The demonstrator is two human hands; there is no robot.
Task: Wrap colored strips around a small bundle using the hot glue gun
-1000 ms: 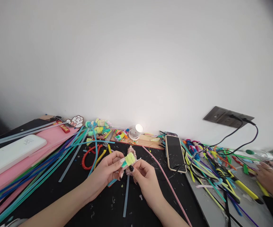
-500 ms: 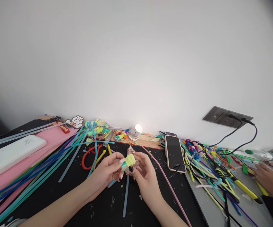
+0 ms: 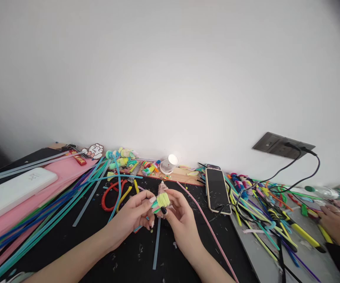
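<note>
A small bundle of wound fuzzy pipe cleaners [image 3: 163,199], yellow with teal at its lower left end, is between my two hands. My left hand [image 3: 138,212] pinches the teal end with thumb and fingers. On the yellow side, my right hand [image 3: 183,216] closes its thumb and curled fingers on the same bundle. Just behind it lies a pinkish thing with a pale pointed tip [image 3: 162,186], partly covered by the bundle and my fingers. A flat grey-blue strip [image 3: 157,247] lies below my hands on the black mat [image 3: 122,253].
Long pipe cleaners [image 3: 60,214] fan across the left side near a white power bank [image 3: 19,192]. Red-handled scissors [image 3: 106,200] lie left of my hands. A paper cup [image 3: 169,164] and phone [image 3: 217,190] stand behind. Another person's hand [image 3: 337,226] is at far right.
My right thumb has shifted slightly up on the yellow part, and the bundle has turned a little. Both hands keep their grip. The other person's hand has moved slightly.
</note>
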